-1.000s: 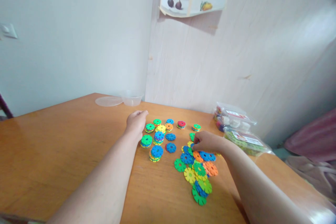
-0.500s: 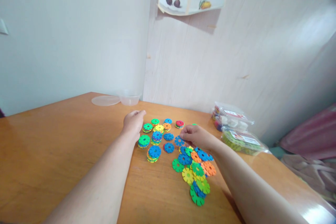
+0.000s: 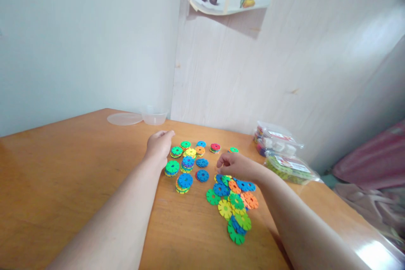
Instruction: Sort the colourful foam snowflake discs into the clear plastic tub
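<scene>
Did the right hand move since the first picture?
Yes. Judged against the red-topped stack, the right hand has moved left, closer to the nearby blue-topped stack.

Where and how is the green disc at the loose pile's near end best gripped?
Probably by its near rim, pinched from the near side: the green disc looks flat, and blue discs overlap its far part, leaving that edge exposed.
</scene>
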